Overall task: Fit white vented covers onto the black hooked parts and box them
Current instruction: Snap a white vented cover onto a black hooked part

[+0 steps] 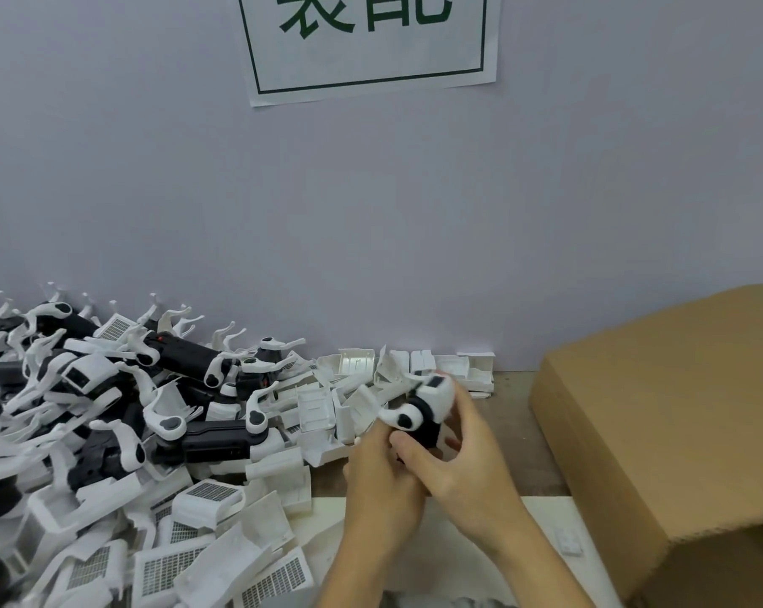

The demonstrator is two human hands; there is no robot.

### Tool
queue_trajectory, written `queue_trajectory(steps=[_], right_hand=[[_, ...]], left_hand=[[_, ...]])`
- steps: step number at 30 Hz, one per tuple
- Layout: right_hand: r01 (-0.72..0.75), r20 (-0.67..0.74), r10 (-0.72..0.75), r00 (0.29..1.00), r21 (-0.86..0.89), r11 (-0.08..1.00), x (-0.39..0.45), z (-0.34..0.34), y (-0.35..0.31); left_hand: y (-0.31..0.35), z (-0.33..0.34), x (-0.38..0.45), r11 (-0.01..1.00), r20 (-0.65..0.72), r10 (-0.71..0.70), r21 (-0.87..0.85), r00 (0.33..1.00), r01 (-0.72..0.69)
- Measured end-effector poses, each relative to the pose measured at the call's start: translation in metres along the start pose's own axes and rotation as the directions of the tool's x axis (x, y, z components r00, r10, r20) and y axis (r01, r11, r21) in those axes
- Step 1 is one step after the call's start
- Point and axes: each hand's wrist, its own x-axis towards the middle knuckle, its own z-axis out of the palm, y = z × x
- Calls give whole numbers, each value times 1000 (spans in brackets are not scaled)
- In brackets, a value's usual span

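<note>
Along the left side of the workbench a heap of black hooked parts with white curved hooks runs back to the wall, and in front of it, toward the near-left edge, lie loose white vented covers, their grilles facing up or sideways. More white covers trail along the wall edge toward the middle. Just right of the heap both hands meet above the bench: the left hand curls round the lower black end of one hooked part, while the right hand wraps it from the right, thumb across the black body and fingers behind. The held assembly stands tilted, its long axis running from the palms up and away toward the wall, with the white cap at the top by the right fingertips and a white hook end pointing left. Whether the cover is fully seated cannot be told. At the right edge sits an open cardboard box; its inside is hidden from this view, so its contents cannot be told. The box lies directly right of the grip, nearer the right hand, which seems the likelier one to carry the part over.
</note>
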Motion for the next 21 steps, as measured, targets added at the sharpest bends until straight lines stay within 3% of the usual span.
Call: queue_trajectory(steps=[4,12,17,21], right_hand=[[-21,-210,37,977,77,997,4,0,-1],[-2,-333,36,942,100,995,4,-3,-1],[-46,-249,89,964,174,984,5,-4,-3],[-127,-91,141,986,144,981,1,-3,-3]], left_hand=[[5,3,-4,981,45,62,183,997,-69],[2,9,-7,973,103,53,219,993,-75],[-4,9,-3,981,46,104,158,994,-110],[-5,7,4,992,-93,49,-114,994,-59]])
